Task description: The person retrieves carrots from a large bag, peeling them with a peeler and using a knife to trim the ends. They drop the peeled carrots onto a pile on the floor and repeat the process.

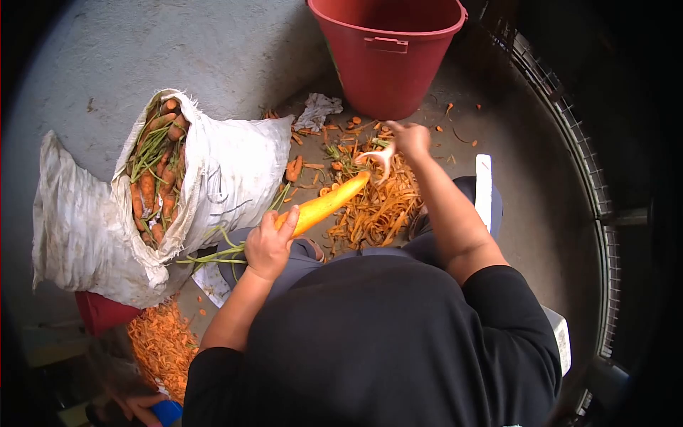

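My left hand (pixel 269 245) is wrapped round the thick end of a large peeled carrot (pixel 329 204), bright orange-yellow, its green stems (pixel 220 254) trailing out to the left. The carrot points up and to the right, its narrow tip over the floor. Closed on a white Y-shaped peeler (pixel 386 158), my right hand (pixel 413 141) is just beyond that tip. Below lies a heap of orange carrot peelings (pixel 377 213) between my feet, with some cut ends and green bits among them.
A white sack (pixel 238 167) of unpeeled carrots (pixel 167 181) lies open on the left. The red bucket (pixel 391 78) stands ahead. Behind left are a second peelings heap (pixel 162 341) and another person's arm (pixel 142 406). A wire-mesh edge (pixel 610 285) curves along the right.
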Available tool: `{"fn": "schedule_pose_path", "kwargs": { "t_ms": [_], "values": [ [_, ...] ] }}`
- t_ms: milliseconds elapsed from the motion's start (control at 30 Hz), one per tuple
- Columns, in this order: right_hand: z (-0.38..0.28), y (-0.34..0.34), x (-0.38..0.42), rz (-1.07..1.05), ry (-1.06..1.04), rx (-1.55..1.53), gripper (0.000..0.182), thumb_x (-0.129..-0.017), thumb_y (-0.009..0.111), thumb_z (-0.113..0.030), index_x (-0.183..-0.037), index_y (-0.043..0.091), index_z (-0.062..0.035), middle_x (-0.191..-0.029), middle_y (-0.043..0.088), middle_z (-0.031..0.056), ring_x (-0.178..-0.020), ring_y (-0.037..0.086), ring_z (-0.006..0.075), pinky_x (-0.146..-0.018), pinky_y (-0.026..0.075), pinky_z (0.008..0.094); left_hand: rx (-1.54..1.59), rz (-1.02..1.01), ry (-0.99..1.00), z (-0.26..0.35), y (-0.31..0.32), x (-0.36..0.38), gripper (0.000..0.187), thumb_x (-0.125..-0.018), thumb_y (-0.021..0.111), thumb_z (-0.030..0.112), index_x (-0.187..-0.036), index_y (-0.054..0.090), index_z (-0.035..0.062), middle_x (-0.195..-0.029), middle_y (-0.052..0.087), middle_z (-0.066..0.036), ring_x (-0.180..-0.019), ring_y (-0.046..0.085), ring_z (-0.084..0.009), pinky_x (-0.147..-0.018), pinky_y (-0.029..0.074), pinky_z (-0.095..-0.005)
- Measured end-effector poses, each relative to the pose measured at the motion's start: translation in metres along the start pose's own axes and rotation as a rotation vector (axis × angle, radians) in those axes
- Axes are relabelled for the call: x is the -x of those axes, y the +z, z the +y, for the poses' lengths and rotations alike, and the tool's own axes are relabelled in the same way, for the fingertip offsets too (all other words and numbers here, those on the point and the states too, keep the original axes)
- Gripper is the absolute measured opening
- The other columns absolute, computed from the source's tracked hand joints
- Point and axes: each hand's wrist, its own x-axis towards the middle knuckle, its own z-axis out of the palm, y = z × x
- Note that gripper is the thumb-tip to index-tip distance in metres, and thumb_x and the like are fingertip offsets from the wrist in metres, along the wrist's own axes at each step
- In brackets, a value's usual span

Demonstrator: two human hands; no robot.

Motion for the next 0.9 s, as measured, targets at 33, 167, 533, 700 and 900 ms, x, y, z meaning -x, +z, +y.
{"fn": "schedule_pose_path", "kwargs": {
  "t_ms": [33, 167, 533, 700, 900],
  "values": [
    [0.084, 0.04, -0.079, 0.247, -0.032, -0.214, 0.05, -0.073, 0.07, -0.04, -0.08, 0.064, 0.0093, -0.065, 0.063, 0.0153, -0.059, 0.062, 0.0194, -0.053, 0.047, 0.0321, 0.011, -0.001, -0.019, -0.004, 0.001, 0.005, 0.059, -0.064, 0.07, 0.014, -0.119, 0.052, 0.0215, -0.094, 0.052, -0.012, -0.068, 0.059, -0.0291, -0.056, 0.048, -0.0379],
    [0.049, -0.008, -0.048, 0.135, 0.059, -0.368, 0.037, -0.078, 0.067, -0.034, -0.077, 0.056, 0.002, -0.054, 0.053, 0.0061, -0.04, 0.047, 0.014, -0.036, 0.035, 0.0266, 0.283, -0.067, -0.251, -0.007, -0.002, -0.003, 0.054, -0.064, 0.071, 0.011, -0.116, 0.054, 0.0173, -0.09, 0.054, -0.011, -0.073, 0.058, -0.0305, -0.06, 0.047, -0.0383],
    [0.046, -0.01, -0.042, 0.411, -0.058, -0.22, 0.044, -0.074, 0.07, -0.039, -0.07, 0.058, 0.0036, -0.063, 0.061, 0.0139, -0.056, 0.057, 0.0222, -0.056, 0.046, 0.036, 1.25, -0.083, -0.431, -0.018, -0.012, -0.045, 0.049, -0.069, 0.071, 0.005, -0.111, 0.047, -0.0056, -0.101, 0.057, -0.008, -0.092, 0.055, -0.0135, -0.079, 0.046, -0.0266],
    [-0.009, 0.006, 0.034, -0.091, -0.181, -0.778, 0.022, -0.085, 0.06, -0.02, -0.084, 0.046, -0.0036, -0.074, 0.051, 0.0045, -0.063, 0.054, 0.0125, -0.051, 0.048, 0.0251, 1.847, -0.303, -0.453, -0.013, -0.016, -0.12, 0.055, -0.065, 0.068, 0.002, -0.115, 0.046, -0.0035, -0.106, 0.052, -0.007, -0.088, 0.054, -0.0145, -0.078, 0.047, -0.0276],
    [-0.022, -0.018, 0.088, -0.28, -0.309, -0.773, 0.016, -0.089, 0.053, -0.013, -0.086, 0.042, -0.0019, -0.077, 0.052, 0.0065, -0.066, 0.056, 0.0133, -0.061, 0.051, 0.0274, 1.867, -0.259, -0.359, 0.014, 0.057, -0.13, 0.059, -0.064, 0.067, 0.001, -0.12, 0.045, 0.0021, -0.11, 0.052, -0.006, -0.097, 0.053, -0.018, -0.078, 0.05, -0.032]
  ]
}}
